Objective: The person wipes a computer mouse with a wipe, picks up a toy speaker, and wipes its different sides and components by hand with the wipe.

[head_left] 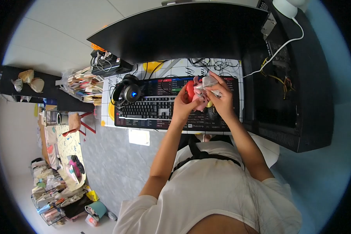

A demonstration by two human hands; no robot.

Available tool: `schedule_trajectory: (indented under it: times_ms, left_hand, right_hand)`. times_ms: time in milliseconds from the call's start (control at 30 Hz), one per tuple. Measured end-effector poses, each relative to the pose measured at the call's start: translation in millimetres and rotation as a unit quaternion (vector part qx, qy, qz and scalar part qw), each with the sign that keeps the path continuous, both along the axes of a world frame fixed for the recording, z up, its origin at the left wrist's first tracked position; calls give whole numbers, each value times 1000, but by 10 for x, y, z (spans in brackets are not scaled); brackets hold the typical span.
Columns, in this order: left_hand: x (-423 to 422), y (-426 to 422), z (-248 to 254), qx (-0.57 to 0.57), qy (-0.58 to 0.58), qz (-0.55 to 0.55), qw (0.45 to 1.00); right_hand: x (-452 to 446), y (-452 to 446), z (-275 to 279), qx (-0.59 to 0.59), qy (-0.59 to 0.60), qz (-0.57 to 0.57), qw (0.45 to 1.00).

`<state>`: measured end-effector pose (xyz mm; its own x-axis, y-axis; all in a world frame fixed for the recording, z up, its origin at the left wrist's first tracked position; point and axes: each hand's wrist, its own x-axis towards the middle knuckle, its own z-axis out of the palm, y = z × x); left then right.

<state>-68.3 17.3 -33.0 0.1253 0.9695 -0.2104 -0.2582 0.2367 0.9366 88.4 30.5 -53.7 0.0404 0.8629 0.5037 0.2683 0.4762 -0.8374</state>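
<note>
Over the desk mat, my left hand (182, 107) is closed around a small pink toy figure (201, 102) with a rounded red part (190, 89) on its left side. My right hand (223, 97) pinches a crumpled white cloth or tissue (209, 81) against the top of the toy. Part of the toy is covered by the fingers and the white piece. A small yellow bit (210, 104) shows beside the right fingers; what it belongs to is unclear. Just left of my left hand lies a black keyboard (144, 108).
Black headphones (130, 93) with a blue light rest at the keyboard's left end. A large monitor (183, 31) spans the back of the desk. On the right stands an open black computer case (277, 97), a white cable (279, 50) running past it. Stacked papers (85, 85) sit left.
</note>
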Motion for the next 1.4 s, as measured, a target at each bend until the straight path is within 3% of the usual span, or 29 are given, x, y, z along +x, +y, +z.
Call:
schedule_trajectory:
  times_ms: [200, 267, 300, 333, 433, 500, 600, 700, 800, 867, 933, 967, 1067, 1100, 1133, 1200, 1267, 1333, 1400]
  left_hand:
    - [-115, 108, 22, -15, 38, -2, 999]
    - [-144, 139, -26, 7, 19, -39, 999]
    - [-190, 181, 8, 41, 28, -97, 994]
    - [-272, 208, 50, 39, 35, -85, 995]
    - [-474, 335, 70, 17, -58, -182, 982]
    - [-611, 467, 52, 30, -19, -211, 977]
    - [-763, 717, 198, 28, 3, -286, 958]
    - [-725, 760, 343, 60, 0, -280, 958]
    - [-506, 554, 285, 84, 46, -156, 983]
    - [-434, 419, 209, 59, -24, -95, 993]
    - [-375, 287, 118, 80, -12, -68, 994]
    - [-353, 272, 99, 107, 3, -41, 993]
    - [-385, 201, 99, 123, 17, -25, 992]
    - [-443, 206, 18, 130, 68, -20, 989]
    - [-493, 200, -38, 161, 150, -3, 976]
    - [-586, 132, -71, 154, 131, -2, 979]
    - [-671, 41, -10, 149, 147, -13, 978]
    - [-696, -38, 38, 134, 136, -31, 981]
    - [-743, -145, 99, 91, 150, -61, 983]
  right_hand:
    - [-83, 119, -54, -24, 40, 11, 999]
    - [-60, 80, -8, -72, 69, 23, 995]
    - [-63, 108, -44, -43, 65, 6, 997]
    - [-118, 101, -75, -104, 210, -5, 972]
    - [-57, 90, -80, -162, 202, -72, 963]
    - [-156, 188, -86, -179, 350, -64, 917]
    - [-274, 217, 43, -166, 336, -59, 925]
    - [-403, 230, 77, -143, 283, -102, 943]
    - [-554, 224, 5, -110, 268, -102, 952]
    - [-630, 212, 103, -62, 266, -82, 958]
    - [-597, 169, 94, -112, 266, -34, 957]
    - [-570, 175, 47, -74, 234, -24, 969]
    - [-496, 82, 64, -95, 169, -46, 980]
    - [-507, 42, 203, -111, 160, -126, 973]
    - [-535, 62, 217, -108, 262, -128, 950]
    - [-581, -5, 378, -88, 213, -105, 967]
    - [-667, -61, 417, -115, 122, -10, 986]
    - [-813, 23, 431, -73, 113, 80, 988]
    - [-832, 41, 549, 22, -133, 59, 989]
